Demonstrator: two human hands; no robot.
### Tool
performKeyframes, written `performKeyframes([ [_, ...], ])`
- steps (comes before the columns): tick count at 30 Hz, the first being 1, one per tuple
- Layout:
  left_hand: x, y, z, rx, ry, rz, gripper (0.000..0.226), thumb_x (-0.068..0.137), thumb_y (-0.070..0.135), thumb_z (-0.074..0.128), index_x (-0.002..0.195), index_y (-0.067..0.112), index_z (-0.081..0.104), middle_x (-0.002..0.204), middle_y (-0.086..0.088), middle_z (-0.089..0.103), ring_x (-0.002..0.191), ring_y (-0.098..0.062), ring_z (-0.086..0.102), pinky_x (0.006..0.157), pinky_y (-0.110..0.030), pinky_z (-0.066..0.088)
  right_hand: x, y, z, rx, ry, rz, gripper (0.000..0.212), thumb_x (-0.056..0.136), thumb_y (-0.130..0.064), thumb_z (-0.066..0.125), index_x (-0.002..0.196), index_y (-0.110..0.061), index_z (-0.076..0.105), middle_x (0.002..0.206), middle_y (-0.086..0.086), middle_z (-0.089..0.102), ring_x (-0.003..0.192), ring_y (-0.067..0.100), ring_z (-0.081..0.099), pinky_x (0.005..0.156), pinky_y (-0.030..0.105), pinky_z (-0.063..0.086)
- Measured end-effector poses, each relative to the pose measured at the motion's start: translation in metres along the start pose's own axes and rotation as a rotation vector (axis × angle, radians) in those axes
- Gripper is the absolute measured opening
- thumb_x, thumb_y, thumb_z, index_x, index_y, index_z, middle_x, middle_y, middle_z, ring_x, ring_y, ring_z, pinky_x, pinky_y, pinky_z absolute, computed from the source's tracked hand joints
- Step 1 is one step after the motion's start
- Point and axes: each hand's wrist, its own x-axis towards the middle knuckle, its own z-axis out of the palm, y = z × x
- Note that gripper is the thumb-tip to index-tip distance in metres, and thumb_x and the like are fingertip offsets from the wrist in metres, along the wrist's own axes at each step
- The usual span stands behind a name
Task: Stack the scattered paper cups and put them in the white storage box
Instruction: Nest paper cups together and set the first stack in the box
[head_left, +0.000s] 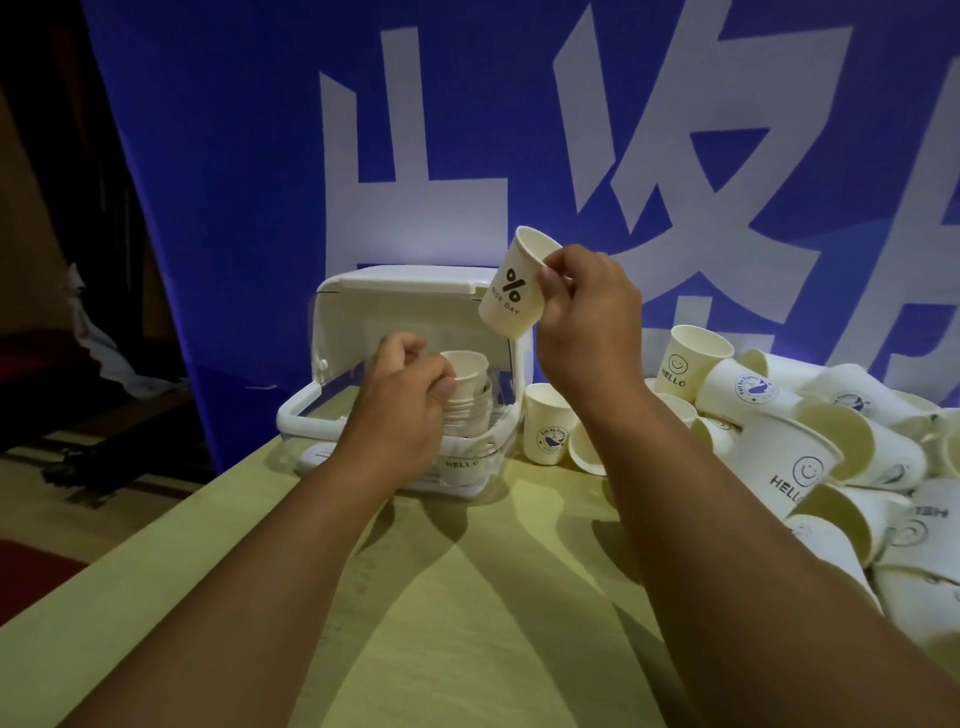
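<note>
Left hand (402, 395) is reaching into the white storage box (311, 410), its fingers (441, 385) curling round a stack of paper cups (470, 384) that is standing upright inside the box. Right hand (587, 306) is holding a single cup (511, 291) marked with a percent sign, fingers (551, 280) pinching it near the rim; the cup is tilting, mouth up and leftwards, above the box and clear of the stack. The box lid (410, 283) is standing raised. The box is sitting on the pale surface (467, 597). Scattered cups (831, 452) are lying heaped to the right of the box, one upright cup (548, 426) standing just beside it. A blue banner (234, 156) is hanging behind.
</note>
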Motion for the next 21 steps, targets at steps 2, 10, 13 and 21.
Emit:
performKeyframes([
  [2,-0.004,0.000,0.001,-0.032,-0.038,-0.012,0.009,0.104,0.030,0.055,0.096,0.032,0.058,0.124,0.014,0.043,0.110,-0.011,0.048,0.090,-0.026,0.042,-0.002,-0.003,0.001,0.006,-0.038,-0.049,0.009,0.100,-0.025,0.057,0.104,-0.019,0.063,0.098,-0.006,0.054,0.089,0.012,0.051,0.065,0.007,0.034],
  [10,-0.011,-0.005,-0.001,-0.310,0.009,-0.142,0.042,0.097,0.026,0.068,0.123,0.039,0.038,0.126,0.012,0.060,0.110,-0.006,0.062,0.087,-0.028,0.053,-0.016,0.005,0.021,-0.139,-0.363,-0.195,0.011,0.098,-0.024,0.060,0.098,-0.019,0.070,0.095,-0.009,0.056,0.085,0.009,0.049,0.065,0.018,0.038],
  [13,-0.011,-0.006,-0.001,-0.344,0.056,-0.171,0.049,0.097,0.026,0.068,0.128,0.042,0.033,0.122,0.013,0.060,0.104,0.001,0.062,0.078,-0.017,0.049,-0.019,0.012,0.025,-0.151,-0.512,-0.189,0.013,0.097,-0.024,0.062,0.103,-0.019,0.071,0.109,-0.006,0.054,0.093,0.009,0.047,0.068,0.016,0.034],
  [21,-0.012,-0.005,-0.002,-0.237,0.107,-0.130,0.041,0.101,0.025,0.062,0.140,0.023,0.053,0.120,0.010,0.063,0.097,0.001,0.064,0.076,-0.011,0.048,-0.027,0.017,0.035,-0.131,-0.498,0.008,0.015,0.099,-0.026,0.058,0.107,-0.022,0.070,0.107,0.000,0.066,0.091,0.016,0.060,0.074,0.026,0.043],
])
